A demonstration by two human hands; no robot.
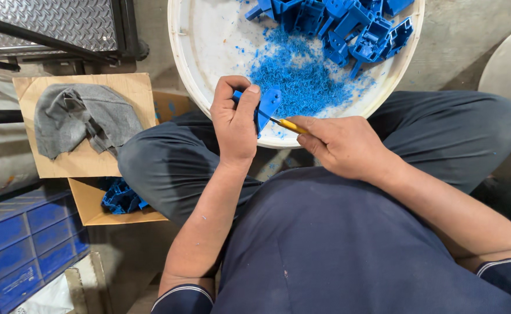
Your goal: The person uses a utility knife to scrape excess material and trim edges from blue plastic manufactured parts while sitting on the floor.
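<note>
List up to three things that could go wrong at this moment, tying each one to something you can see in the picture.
1. The yellow-handled blade in the right hand points toward the left hand gripping the blue plastic part; a slip could cut the fingers.
2. Neither hand wears a glove.
3. The white tub of blue shavings rests against the knees and might tip.

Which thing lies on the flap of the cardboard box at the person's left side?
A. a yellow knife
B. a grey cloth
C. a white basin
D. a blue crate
B. A crumpled grey cloth lies on the open flap of the cardboard box, while the yellow-handled knife is in the right hand and the white basin sits in front of the knees.
</note>
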